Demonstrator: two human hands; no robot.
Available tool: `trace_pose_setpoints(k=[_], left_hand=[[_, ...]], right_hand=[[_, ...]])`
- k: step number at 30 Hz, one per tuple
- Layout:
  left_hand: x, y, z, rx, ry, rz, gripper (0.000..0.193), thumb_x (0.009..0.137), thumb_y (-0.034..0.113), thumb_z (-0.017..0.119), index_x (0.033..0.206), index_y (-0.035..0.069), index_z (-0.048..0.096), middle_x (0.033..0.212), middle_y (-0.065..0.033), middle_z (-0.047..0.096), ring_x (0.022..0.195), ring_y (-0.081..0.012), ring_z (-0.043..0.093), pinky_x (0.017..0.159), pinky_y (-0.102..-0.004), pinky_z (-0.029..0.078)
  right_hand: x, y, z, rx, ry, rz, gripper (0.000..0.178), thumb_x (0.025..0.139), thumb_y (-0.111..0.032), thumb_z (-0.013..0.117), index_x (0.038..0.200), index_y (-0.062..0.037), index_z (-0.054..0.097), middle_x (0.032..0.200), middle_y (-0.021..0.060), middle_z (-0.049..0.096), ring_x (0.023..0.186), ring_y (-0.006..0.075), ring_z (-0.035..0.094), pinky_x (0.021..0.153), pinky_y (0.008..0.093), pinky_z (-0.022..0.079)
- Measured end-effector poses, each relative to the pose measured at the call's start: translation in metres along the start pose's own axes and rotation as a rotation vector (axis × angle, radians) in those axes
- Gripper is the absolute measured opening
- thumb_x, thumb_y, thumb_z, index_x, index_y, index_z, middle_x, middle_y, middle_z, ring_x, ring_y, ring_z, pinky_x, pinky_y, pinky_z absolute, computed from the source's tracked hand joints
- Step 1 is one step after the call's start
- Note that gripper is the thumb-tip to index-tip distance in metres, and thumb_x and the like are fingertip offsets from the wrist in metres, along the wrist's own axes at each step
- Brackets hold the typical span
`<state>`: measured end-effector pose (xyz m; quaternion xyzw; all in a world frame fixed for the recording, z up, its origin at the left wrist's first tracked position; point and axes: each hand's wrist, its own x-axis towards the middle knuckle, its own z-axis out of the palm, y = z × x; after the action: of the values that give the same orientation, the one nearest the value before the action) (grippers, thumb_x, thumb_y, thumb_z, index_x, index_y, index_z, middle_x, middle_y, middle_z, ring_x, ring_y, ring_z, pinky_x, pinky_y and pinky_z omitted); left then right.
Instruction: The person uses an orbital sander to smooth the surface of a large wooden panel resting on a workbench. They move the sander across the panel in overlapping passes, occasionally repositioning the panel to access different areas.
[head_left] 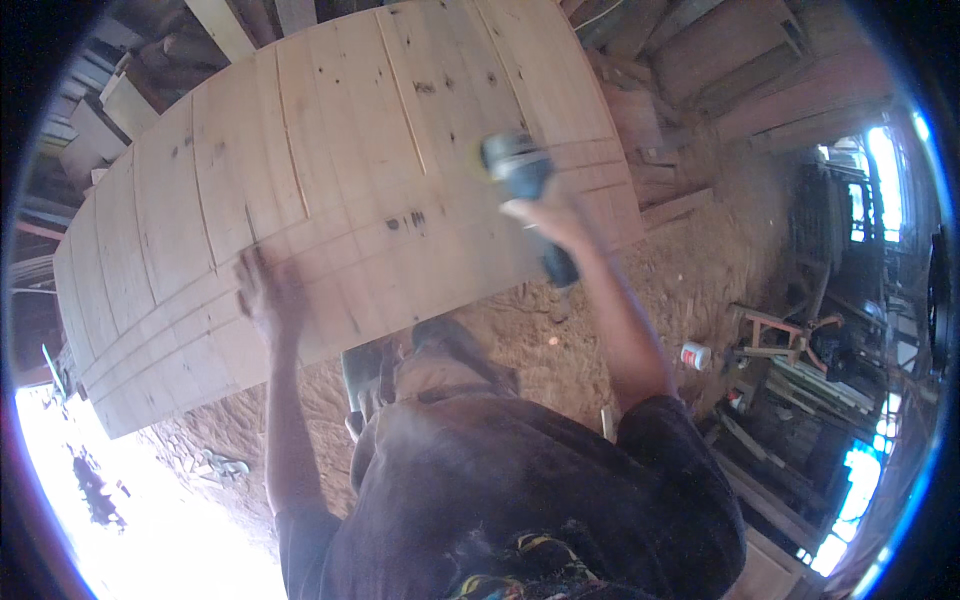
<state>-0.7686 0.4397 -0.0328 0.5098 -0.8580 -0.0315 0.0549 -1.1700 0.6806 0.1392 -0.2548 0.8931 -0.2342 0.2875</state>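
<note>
A large wooden panel (340, 120) of pale planks, with grooves and dark knots, lies in front of me. My right hand (548, 215) is wrapped round the body of an angle grinder (518, 165), a dark blue-green power tool with a silvery head. Its head is over the right part of the panel, blurred by motion, and its disc is mostly hidden; I cannot tell whether it touches the wood. My left hand (265, 290) lies on the panel's near left part, fingers stretched out and holding nothing.
Sandy brown ground (530, 335) with wood dust spreads beneath and right of the panel. A small white tub (694, 355) stands there. Stacked boards (720, 60) are at the far right, and timber offcuts (105, 115) at the far left. A wooden frame (775, 330) is among clutter at right.
</note>
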Motion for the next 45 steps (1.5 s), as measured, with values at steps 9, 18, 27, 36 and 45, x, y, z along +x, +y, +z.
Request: trace_pose_setpoints(k=[9, 18, 27, 36, 45], left_hand=[[0.006, 0.065, -0.050, -0.053, -0.041, -0.032, 0.074, 0.103, 0.052, 0.050, 0.163, 0.013, 0.028, 0.170, -0.0126, 0.026, 0.157, -0.0326, 0.022, 0.123, -0.0540, 0.018], [0.005, 0.065, -0.047, 0.008, 0.005, 0.011, 0.073, 0.105, 0.052, 0.044, 0.164, 0.012, 0.026, 0.170, -0.0136, 0.025, 0.157, -0.0361, 0.021, 0.121, -0.0583, 0.019], [0.005, 0.064, -0.044, 0.046, 0.001, 0.012, 0.073, 0.106, 0.053, 0.041, 0.164, 0.011, 0.025, 0.170, -0.0127, 0.026, 0.157, -0.0350, 0.022, 0.121, -0.0561, 0.020], [0.006, 0.060, -0.042, 0.061, 0.010, 0.033, 0.072, 0.105, 0.052, 0.043, 0.163, 0.012, 0.027, 0.169, -0.0140, 0.029, 0.156, -0.0347, 0.025, 0.119, -0.0563, 0.024], [0.002, 0.048, -0.025, 0.079, 0.055, 0.053, 0.072, 0.105, 0.053, 0.047, 0.163, 0.014, 0.030, 0.170, -0.0114, 0.028, 0.158, -0.0303, 0.021, 0.121, -0.0572, 0.020]], right_hand=[[-0.001, -0.097, 0.093, -0.166, -0.125, -0.125, 0.055, 0.071, -0.029, 0.078, 0.118, -0.0003, 0.068, 0.106, 0.0268, 0.073, 0.103, 0.0427, 0.071, 0.089, 0.0484, 0.057], [0.020, 0.043, -0.052, -0.075, 0.163, 0.184, 0.047, 0.069, -0.025, 0.081, 0.108, -0.0022, 0.070, 0.099, 0.0211, 0.074, 0.092, 0.0343, 0.074, 0.081, 0.0449, 0.057], [0.023, 0.102, -0.121, 0.044, 0.231, 0.205, 0.048, 0.069, -0.030, 0.082, 0.107, -0.0034, 0.073, 0.089, 0.0160, 0.074, 0.084, 0.0272, 0.074, 0.079, 0.0420, 0.057], [-0.001, 0.006, 0.028, -0.164, -0.055, -0.057, 0.048, 0.073, -0.028, 0.078, 0.111, 0.0005, 0.069, 0.102, 0.0274, 0.072, 0.102, 0.0437, 0.070, 0.088, 0.0487, 0.056], [0.012, 0.100, -0.116, -0.209, -0.056, 0.219, 0.051, 0.071, -0.037, 0.085, 0.107, -0.0031, 0.070, 0.095, 0.0153, 0.072, 0.091, 0.0252, 0.072, 0.084, 0.0405, 0.056]])
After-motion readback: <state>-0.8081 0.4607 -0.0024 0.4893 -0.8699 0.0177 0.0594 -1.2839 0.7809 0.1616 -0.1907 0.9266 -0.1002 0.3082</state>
